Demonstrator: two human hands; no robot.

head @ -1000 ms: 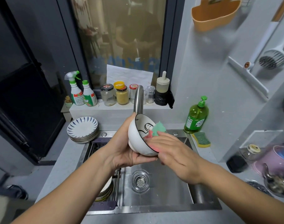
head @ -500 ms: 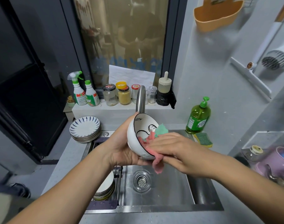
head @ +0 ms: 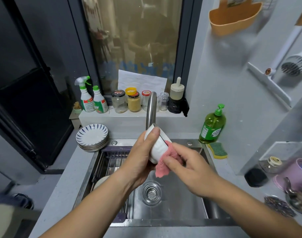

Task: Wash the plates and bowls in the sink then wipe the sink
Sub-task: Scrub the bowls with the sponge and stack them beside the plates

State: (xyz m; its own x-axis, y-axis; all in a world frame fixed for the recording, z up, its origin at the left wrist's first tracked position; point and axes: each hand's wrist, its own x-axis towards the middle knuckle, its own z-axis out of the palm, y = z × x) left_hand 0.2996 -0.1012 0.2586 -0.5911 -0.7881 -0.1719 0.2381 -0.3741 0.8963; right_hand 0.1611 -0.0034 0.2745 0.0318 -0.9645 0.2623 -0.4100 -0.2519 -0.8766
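Note:
A white bowl [head: 158, 148] with a dark rim is held tilted over the steel sink [head: 172, 210], its outside facing me, just below the faucet [head: 151, 109]. My left hand [head: 138, 158] grips it, thumb up on the wall near the rim. My right hand [head: 183, 166] presses a pink cloth [head: 162, 166] against the bowl's lower side. A stack of blue-striped plates [head: 92, 136] sits on the counter left of the sink. More dishes [head: 101, 182] lie under the drying rack [head: 110, 162] in the sink's left part, mostly hidden by my left arm.
A green soap bottle [head: 213, 125] and a yellow-green sponge [head: 218, 150] stand at the sink's right rear corner. Spray bottles [head: 91, 98] and jars [head: 133, 100] line the window ledge. A purple pot [head: 294, 172] and small containers sit on the right counter. The drain [head: 151, 193] is uncovered.
My left hand has turned the bowl so its outside faces me instead of its inside. The right hand and pink cloth have moved from the rim down to the bowl's outer wall.

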